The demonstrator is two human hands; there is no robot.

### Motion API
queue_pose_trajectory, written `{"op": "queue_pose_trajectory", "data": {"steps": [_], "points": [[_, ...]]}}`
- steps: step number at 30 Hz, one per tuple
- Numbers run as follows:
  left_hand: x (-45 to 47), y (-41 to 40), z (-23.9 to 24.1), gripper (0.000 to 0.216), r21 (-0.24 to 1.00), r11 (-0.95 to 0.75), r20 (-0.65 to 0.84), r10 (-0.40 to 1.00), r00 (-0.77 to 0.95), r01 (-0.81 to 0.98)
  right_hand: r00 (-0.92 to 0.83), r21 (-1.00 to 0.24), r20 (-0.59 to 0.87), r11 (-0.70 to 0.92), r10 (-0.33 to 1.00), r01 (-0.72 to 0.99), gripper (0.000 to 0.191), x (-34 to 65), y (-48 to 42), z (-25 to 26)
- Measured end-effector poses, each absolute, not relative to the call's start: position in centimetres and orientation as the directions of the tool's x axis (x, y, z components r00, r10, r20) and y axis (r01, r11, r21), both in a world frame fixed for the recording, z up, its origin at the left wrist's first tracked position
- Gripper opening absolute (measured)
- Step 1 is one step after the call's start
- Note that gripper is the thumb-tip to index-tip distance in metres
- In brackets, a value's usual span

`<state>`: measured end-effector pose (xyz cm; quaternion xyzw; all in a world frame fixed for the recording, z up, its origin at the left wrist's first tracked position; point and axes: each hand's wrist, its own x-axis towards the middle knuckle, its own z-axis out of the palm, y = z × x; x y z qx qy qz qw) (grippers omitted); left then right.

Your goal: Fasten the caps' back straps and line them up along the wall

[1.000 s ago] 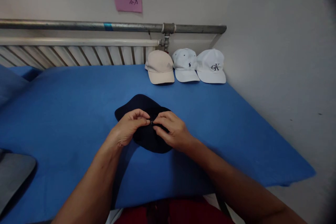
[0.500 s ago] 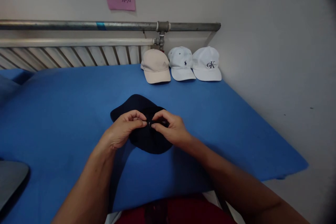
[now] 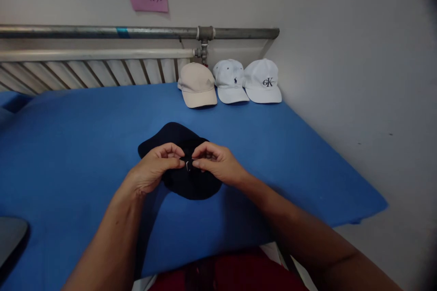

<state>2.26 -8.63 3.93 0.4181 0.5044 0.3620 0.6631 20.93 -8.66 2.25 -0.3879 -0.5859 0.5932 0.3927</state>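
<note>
A dark navy or black cap lies on the blue cover, its brim pointing away to the upper left. Between my hands a small shiny metal buckle shows on the cap's strap. My left hand pinches the strap on the left of the buckle with thumb and fingertips. From the other side, my right hand pinches the strap just right of the buckle. The exact grip of the fingertips on the dark fabric is hard to make out.
Three caps stand in a row at the back: a beige cap, a pale cap with a small rider logo and a white CK cap. Behind them run a metal pipe and a radiator. A grey rounded object sits at the left edge.
My fingertips have drawn slightly apart, and the metal buckle shows more clearly between them. The whole view has shifted a little, with things appearing farther left.
</note>
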Motion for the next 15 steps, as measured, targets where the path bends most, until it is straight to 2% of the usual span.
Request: {"op": "queue_pose_trajectory", "data": {"steps": [5,9,15], "points": [[1.8,-8.6,3.7,0.015,0.951,0.307,-0.303,0.912,0.276,0.030,-0.394,-1.000,0.003,-0.002,0.919,-0.014,0.011,20.9,-8.8,2.2],[1.1,-8.9,4.3,0.018,0.966,0.191,-0.247,0.884,0.397,0.175,-0.378,-1.000,0.004,0.007,0.926,0.006,0.013,21.3,-8.7,2.6],[0.8,-9.3,4.9,0.018,0.947,0.073,-0.215,0.869,0.446,0.314,-0.388,-0.992,0.067,0.102,0.919,0.070,0.010,22.1,-8.6,3.7]]}}
